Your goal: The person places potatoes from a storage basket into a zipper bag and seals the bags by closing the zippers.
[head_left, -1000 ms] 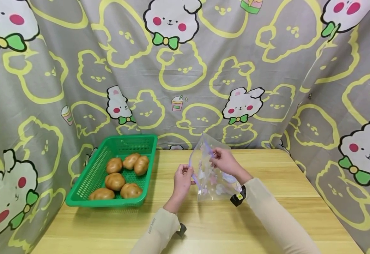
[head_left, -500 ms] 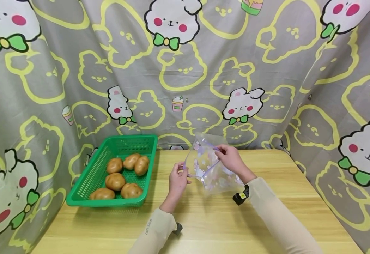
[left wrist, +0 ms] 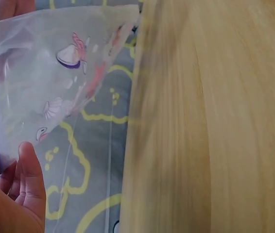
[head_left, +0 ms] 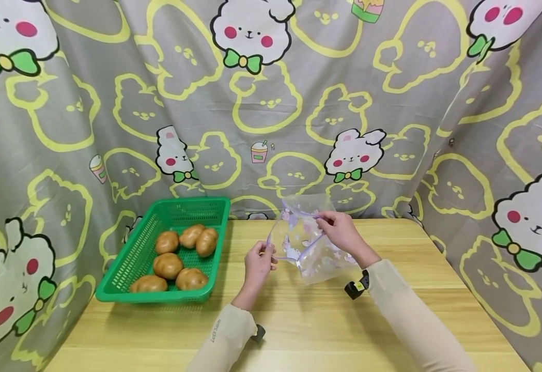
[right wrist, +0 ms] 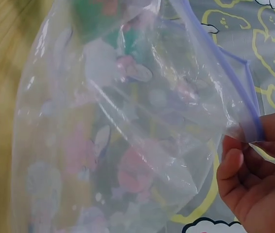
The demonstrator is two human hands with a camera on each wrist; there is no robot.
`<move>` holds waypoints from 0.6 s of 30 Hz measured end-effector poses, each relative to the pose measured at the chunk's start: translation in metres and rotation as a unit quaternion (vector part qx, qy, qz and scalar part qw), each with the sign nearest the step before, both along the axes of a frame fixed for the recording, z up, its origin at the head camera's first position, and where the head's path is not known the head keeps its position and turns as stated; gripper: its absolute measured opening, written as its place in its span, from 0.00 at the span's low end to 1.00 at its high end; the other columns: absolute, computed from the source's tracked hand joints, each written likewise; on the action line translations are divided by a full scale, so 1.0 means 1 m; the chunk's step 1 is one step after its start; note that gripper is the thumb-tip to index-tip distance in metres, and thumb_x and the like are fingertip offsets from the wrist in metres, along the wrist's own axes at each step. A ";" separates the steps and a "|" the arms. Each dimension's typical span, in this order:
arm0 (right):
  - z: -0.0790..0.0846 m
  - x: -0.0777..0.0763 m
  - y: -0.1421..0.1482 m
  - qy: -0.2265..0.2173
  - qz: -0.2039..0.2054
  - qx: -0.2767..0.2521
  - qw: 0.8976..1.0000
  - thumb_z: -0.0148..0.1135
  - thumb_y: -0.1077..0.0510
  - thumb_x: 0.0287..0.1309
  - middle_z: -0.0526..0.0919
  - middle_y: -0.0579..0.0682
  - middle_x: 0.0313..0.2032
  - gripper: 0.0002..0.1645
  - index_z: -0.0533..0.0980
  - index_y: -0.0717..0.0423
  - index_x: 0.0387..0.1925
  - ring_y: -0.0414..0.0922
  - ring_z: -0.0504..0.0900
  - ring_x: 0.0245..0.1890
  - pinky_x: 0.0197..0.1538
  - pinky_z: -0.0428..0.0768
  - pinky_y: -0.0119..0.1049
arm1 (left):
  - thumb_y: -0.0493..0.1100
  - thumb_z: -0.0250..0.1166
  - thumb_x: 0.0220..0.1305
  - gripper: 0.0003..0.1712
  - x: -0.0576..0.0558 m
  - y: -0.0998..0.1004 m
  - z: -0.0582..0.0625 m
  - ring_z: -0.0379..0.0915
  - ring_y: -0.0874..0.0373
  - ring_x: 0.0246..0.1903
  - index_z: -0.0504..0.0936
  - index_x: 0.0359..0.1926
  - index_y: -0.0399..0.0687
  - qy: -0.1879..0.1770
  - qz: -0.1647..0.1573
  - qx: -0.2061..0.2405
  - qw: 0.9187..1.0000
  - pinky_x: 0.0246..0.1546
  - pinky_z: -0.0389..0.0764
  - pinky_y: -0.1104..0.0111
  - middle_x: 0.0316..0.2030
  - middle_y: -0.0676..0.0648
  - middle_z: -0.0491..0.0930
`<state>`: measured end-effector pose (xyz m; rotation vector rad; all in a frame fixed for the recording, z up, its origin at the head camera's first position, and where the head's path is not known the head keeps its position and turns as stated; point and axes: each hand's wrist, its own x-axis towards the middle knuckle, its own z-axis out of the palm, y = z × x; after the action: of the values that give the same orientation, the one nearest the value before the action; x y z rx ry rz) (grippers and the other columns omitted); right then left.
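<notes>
A clear zip bag (head_left: pixel 314 261) with printed pastel figures and a purple zip strip is held over the table, its mouth spread apart. The left hand (head_left: pixel 258 261) pinches one side of the mouth between thumb and fingers; in the left wrist view this hand (left wrist: pixel 18 189) grips the purple edge. On the opposite side, the right hand (head_left: pixel 342 233) pinches the other rim, and the right wrist view has its fingers (right wrist: pixel 237 170) curled at the purple strip. Nothing shows inside the bag.
To the left stands a green plastic basket (head_left: pixel 222 248) with several potatoes (head_left: pixel 168 265) in it. The wooden table (head_left: pixel 317 330) ends at a patterned grey curtain (head_left: pixel 261 113) behind and at both sides.
The bag's mouth has widened and the bag has tilted, its opening now turned toward the left. The left hand has shifted slightly left, the right hand slightly right.
</notes>
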<state>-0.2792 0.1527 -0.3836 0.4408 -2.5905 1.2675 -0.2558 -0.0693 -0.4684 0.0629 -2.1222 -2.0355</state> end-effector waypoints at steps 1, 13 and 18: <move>0.000 0.000 0.001 -0.002 0.001 -0.001 1.000 0.55 0.59 0.66 0.82 0.53 0.29 0.13 0.81 0.60 0.46 0.45 0.78 0.26 0.27 0.75 0.35 | 0.39 0.57 0.68 0.09 0.000 0.000 0.000 0.78 0.54 0.23 0.79 0.36 0.36 -0.001 0.000 0.002 1.000 0.19 0.79 0.70 0.34 0.35 0.78; 0.005 -0.005 0.017 0.007 -0.012 0.009 1.000 0.57 0.59 0.64 0.82 0.53 0.27 0.13 0.82 0.63 0.43 0.43 0.78 0.23 0.26 0.76 0.35 | 0.37 0.57 0.68 0.12 0.001 -0.006 -0.001 0.80 0.55 0.25 0.83 0.46 0.37 0.017 0.019 0.002 1.000 0.21 0.80 0.70 0.37 0.39 0.83; 0.005 -0.006 0.023 0.008 -0.012 0.006 1.000 0.58 0.60 0.63 0.83 0.52 0.25 0.13 0.82 0.64 0.42 0.42 0.78 0.21 0.23 0.75 0.33 | 0.37 0.56 0.68 0.12 0.002 -0.008 -0.003 0.81 0.51 0.24 0.83 0.44 0.35 0.018 0.030 0.012 0.999 0.20 0.79 0.70 0.33 0.38 0.84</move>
<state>-0.2853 0.1754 -0.3790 0.4205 -2.5839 1.2353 -0.2534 -0.0774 -0.4710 0.0917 -2.0496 -2.0114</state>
